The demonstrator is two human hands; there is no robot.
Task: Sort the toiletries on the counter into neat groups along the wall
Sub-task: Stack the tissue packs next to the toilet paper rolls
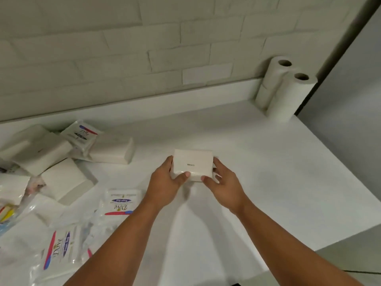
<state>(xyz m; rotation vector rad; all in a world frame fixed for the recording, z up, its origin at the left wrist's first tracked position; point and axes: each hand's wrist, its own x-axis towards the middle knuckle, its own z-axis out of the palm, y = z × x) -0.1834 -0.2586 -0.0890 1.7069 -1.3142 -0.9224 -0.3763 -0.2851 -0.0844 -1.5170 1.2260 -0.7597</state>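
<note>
The front pack (123,200) carries the brand "Dove" in blue script, upside down to the viewer. A dark blue oval above the name holds white lettering too blurred to read. The corner pack (61,246) shows "Dove" in the same script, turned sideways beside a red-and-blue stripe. The rear pack (81,134) bears a similar label, not legible. The plain pack (192,164) has one short line of black print, too small to read.

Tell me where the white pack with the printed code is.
In the head view, the white pack is central on the counter, held between the left hand and right hand, right of the pile of packs.
</note>
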